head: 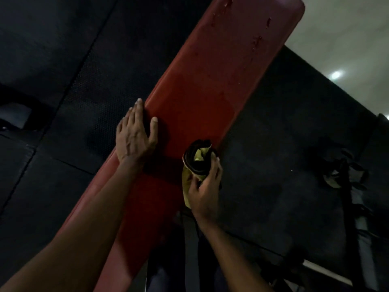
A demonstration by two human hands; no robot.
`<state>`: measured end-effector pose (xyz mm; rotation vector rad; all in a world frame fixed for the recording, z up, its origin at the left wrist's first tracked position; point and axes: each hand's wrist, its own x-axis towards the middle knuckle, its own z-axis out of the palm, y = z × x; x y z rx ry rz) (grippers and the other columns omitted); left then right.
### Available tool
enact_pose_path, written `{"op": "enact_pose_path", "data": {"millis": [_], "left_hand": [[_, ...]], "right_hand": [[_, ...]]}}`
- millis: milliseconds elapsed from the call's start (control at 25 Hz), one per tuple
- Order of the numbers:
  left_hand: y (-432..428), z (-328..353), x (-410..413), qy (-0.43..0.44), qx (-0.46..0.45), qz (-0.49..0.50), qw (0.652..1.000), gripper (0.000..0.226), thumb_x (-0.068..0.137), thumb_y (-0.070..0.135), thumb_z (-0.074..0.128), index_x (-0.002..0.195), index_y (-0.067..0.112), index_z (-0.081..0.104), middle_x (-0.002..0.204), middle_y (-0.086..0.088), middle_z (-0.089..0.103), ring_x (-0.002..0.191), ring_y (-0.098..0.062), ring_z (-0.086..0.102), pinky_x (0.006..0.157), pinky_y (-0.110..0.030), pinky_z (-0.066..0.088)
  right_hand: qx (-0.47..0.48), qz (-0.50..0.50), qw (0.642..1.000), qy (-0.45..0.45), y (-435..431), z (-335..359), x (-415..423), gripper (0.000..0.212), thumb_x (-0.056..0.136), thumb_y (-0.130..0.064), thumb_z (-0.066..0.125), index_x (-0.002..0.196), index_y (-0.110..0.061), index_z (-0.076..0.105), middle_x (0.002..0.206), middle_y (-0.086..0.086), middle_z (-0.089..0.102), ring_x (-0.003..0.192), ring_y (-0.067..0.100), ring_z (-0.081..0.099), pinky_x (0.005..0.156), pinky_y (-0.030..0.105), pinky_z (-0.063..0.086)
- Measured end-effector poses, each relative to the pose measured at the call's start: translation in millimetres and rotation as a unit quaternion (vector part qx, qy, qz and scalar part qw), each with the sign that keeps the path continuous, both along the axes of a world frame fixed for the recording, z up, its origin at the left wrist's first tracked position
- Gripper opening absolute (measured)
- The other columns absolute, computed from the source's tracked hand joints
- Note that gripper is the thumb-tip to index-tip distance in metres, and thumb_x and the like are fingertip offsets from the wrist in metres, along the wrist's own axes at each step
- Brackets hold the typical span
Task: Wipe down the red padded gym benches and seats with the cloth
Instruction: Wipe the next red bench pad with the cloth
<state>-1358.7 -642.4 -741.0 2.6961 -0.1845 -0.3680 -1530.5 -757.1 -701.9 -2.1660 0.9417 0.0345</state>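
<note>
A long red padded bench [210, 81] runs diagonally from the lower left to the upper right. Wet droplets speckle its far end. My left hand [134, 135] rests flat on the bench's left edge, fingers straight, thumb spread onto the pad. My right hand [205, 186] grips a bunched yellow and black cloth [197, 163] at the bench's right edge, about midway along the pad. The cloth touches the pad near that edge.
Black rubber floor mats [52, 60] with seams lie left of the bench. A pale tiled floor [347, 39] with a light reflection shows at the upper right. Dark metal gym equipment [347, 186] stands at the right, and the bench frame sits below.
</note>
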Motion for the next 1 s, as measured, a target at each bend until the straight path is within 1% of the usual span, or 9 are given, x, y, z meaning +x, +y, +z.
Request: {"op": "enact_pose_path", "data": {"millis": [160,360,440,560,680,800,880,960,1000], "left_hand": [[2.6,-3.9,3.8,-0.007,0.001,0.000,1.000,0.063,0.104,0.051,0.033,0.158,0.018,0.024,0.154,-0.012,0.043,0.141,-0.028,0.040,0.116,-0.045,0.030],[0.9,-3.0,1.2,-0.026,0.012,0.002,1.000,0.063,0.104,0.050,0.033,0.158,0.018,0.023,0.153,-0.009,0.045,0.140,-0.026,0.042,0.115,-0.045,0.031],[0.4,0.8,1.7,-0.015,0.010,0.006,1.000,0.064,0.104,0.052,0.031,0.159,0.019,0.021,0.156,-0.009,0.041,0.142,-0.026,0.039,0.116,-0.044,0.030],[1.1,2.7,0.2,0.001,0.013,-0.029,0.999,0.070,0.103,0.056,0.026,0.160,0.018,0.015,0.164,-0.008,0.023,0.150,-0.025,0.026,0.121,-0.043,0.023],[4.5,3.1,-1.8,-0.013,0.020,-0.102,0.994,0.069,0.104,0.053,0.029,0.160,0.016,0.014,0.167,-0.006,0.014,0.153,-0.021,0.014,0.123,-0.040,0.018],[0.9,6.5,-4.0,0.001,0.037,-0.095,0.995,0.068,0.104,0.053,0.029,0.161,0.018,0.012,0.167,-0.007,0.012,0.154,-0.022,0.011,0.124,-0.040,0.016],[-6.4,7.2,-11.9,0.007,0.047,-0.048,0.998,0.065,0.105,0.051,0.026,0.161,0.022,0.010,0.167,-0.008,0.010,0.154,-0.023,0.010,0.125,-0.044,0.012],[-15.2,5.1,-19.9,-0.003,0.048,-0.019,0.999,0.062,0.105,0.047,0.025,0.161,0.025,0.012,0.167,-0.008,0.013,0.154,-0.023,0.012,0.124,-0.047,0.013],[-16.9,3.3,-20.9,-0.012,0.044,-0.013,0.999,0.061,0.104,0.046,0.025,0.160,0.024,0.015,0.167,-0.007,0.016,0.154,-0.023,0.014,0.124,-0.048,0.015]], "right_hand": [[-0.034,-0.125,0.991,-0.034,-38.5,-12.6,57.6,0.065,0.091,-0.012,0.064,0.149,-0.012,0.035,0.150,0.011,0.040,0.137,0.025,0.045,0.106,0.045,0.048],[-0.046,-0.176,0.983,-0.034,-111.7,-14.5,124.2,0.060,0.093,-0.017,0.064,0.147,-0.011,0.038,0.148,0.008,0.044,0.133,0.022,0.049,0.104,0.043,0.049],[-0.086,-0.066,0.994,-0.018,-96.3,-3.7,112.3,0.062,0.094,-0.017,0.061,0.149,-0.010,0.035,0.152,0.012,0.040,0.141,0.027,0.041,0.111,0.043,0.043],[-0.117,0.183,0.976,-0.004,-103.4,0.1,90.0,0.069,0.089,-0.010,0.062,0.151,-0.009,0.032,0.155,0.013,0.036,0.148,0.031,0.028,0.117,0.045,0.035],[-0.091,0.088,0.992,0.024,-140.1,-4.1,124.4,0.071,0.092,-0.015,0.064,0.154,-0.014,0.028,0.159,0.013,0.030,0.148,0.030,0.030,0.116,0.047,0.037],[-0.126,0.005,0.992,0.030,-127.3,-2.5,158.4,0.066,0.096,-0.028,0.061,0.151,-0.010,0.031,0.156,0.015,0.035,0.146,0.032,0.033,0.112,0.052,0.039],[-0.182,0.130,0.974,0.023,-116.0,-1.0,160.9,0.069,0.097,-0.040,0.058,0.151,-0.007,0.030,0.155,0.017,0.036,0.147,0.034,0.031,0.116,0.051,0.034],[-0.189,0.288,0.939,0.012,-135.9,3.2,165.9,0.070,0.096,-0.038,0.059,0.151,-0.005,0.032,0.154,0.018,0.038,0.146,0.034,0.031,0.117,0.051,0.032],[-0.183,0.317,0.931,0.014,-148.1,3.0,174.8,0.070,0.094,-0.034,0.060,0.151,-0.004,0.033,0.154,0.019,0.038,0.146,0.034,0.032,0.117,0.051,0.033]]}}
